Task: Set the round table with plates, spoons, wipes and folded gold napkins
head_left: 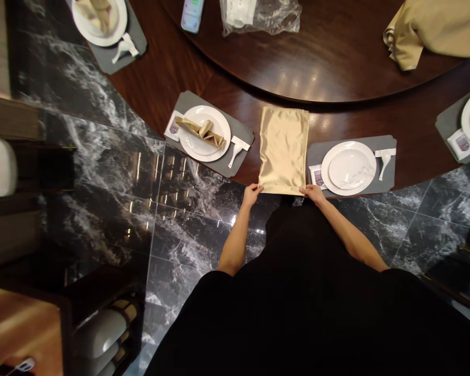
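A shiny gold cloth napkin (284, 149), folded into a rectangle, lies on the dark wooden table between two place settings, its near edge at the table's rim. My left hand (251, 195) pinches its near left corner. At the near right corner, my right hand (314, 194) is closed on the cloth in the same way. Just right of the napkin is a white plate (348, 168) on a grey placemat (387, 180), with a wrapped packet (317, 176) and a white spoon (384, 163). To the left, another plate (223, 125) carries a folded gold napkin (203, 133).
Behind the napkin rises the edge of a round turntable (329, 78) bearing a phone (191, 14), a clear plastic bag (274, 15) and a heap of gold cloth (442, 31). More settings line the rim. Chairs (102, 334) stand on the marble floor at lower left.
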